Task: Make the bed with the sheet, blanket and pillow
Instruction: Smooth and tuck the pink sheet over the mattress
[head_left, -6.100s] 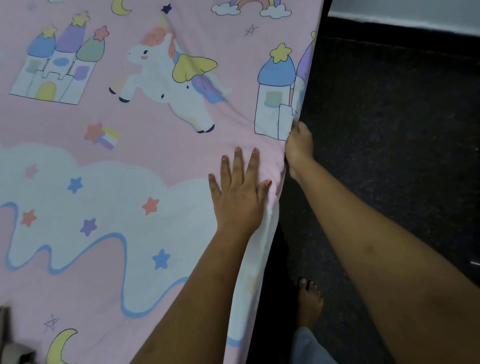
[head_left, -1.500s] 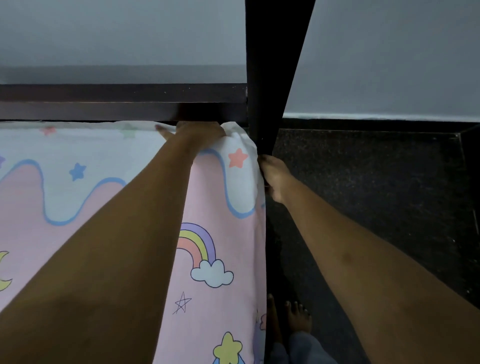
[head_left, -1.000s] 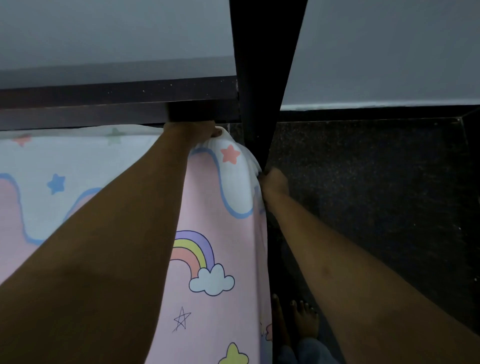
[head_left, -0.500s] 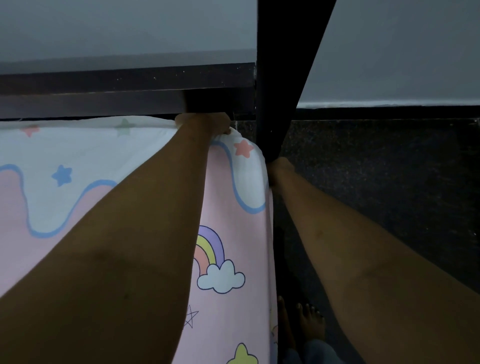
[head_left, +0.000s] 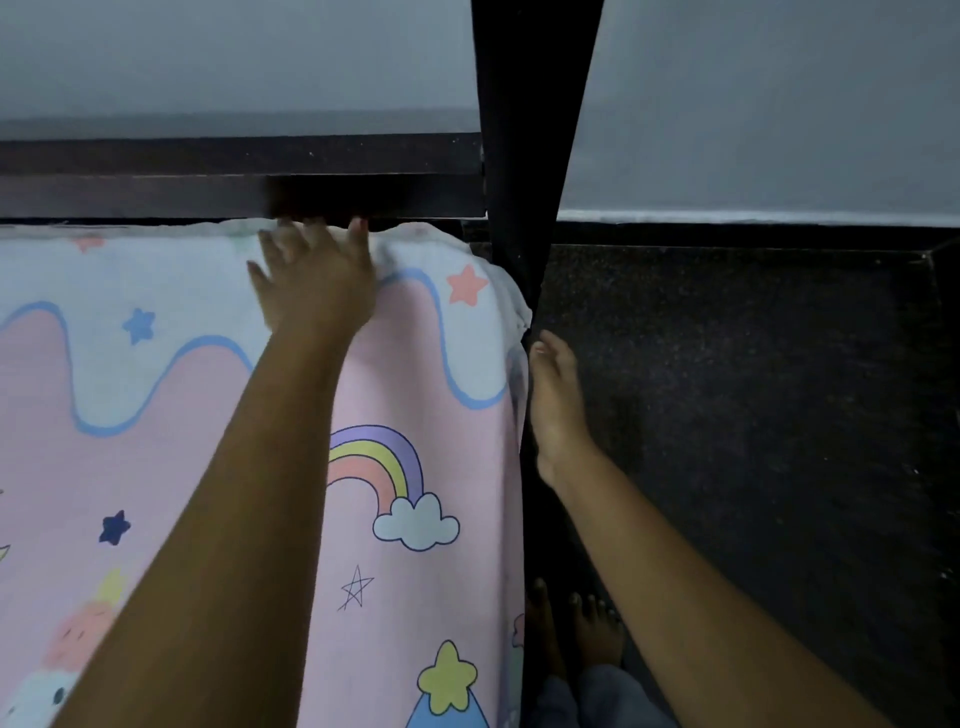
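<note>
A pink sheet printed with rainbows, stars and clouds covers the mattress up to its top right corner. My left hand lies flat on the sheet near the head end, fingers spread and straight, fingertips at the mattress edge by the dark headboard rail. My right hand hangs along the mattress's right side just below the corner, fingers straight, touching the side of the sheet and holding nothing. No blanket or pillow is in view.
A dark bed post rises right at the mattress corner. A grey wall stands behind it. Dark floor runs along the right side of the bed, and my bare feet stand close to the frame.
My left hand has come out from behind the mattress's head end and now lies flat on top. My right hand has slid down and away from the corner, letting go of the sheet.
</note>
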